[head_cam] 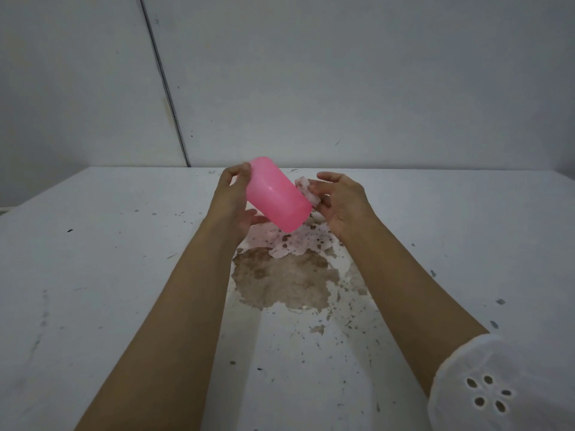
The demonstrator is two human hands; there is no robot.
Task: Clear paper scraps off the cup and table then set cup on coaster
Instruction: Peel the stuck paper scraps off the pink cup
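Counter (124, 275): white and flecked, with a worn brown patch (280, 281) below both grips.

Pink plastic cup (277, 194): held off the counter and tilted, its upper end at the left grip (231, 200). That grip's thumb and fingers are curled round the cup wall.

Right grip (345, 203): just beside the cup on its far side, fingertips pinching a white paper scrap (306, 189) that lies against or very near the wall.

Judgement: the step in hand looks like taking the scrap off the cup. To do it well, the left grip should hold the cup steady while the right peels slowly from the scrap's edge. Soft paper may tear and leave bits behind.

Hard to make out:
- Which end of the cup is the mouth.
- Whether the scrap clings to the cup or hangs free.
- The left fingertips, partly hidden under the cup.
- A pale speckled sheet (295, 244) directly beneath the cup, which could be a coaster or more paper.
- The white sleeve (497, 384), cut off at the frame edge.
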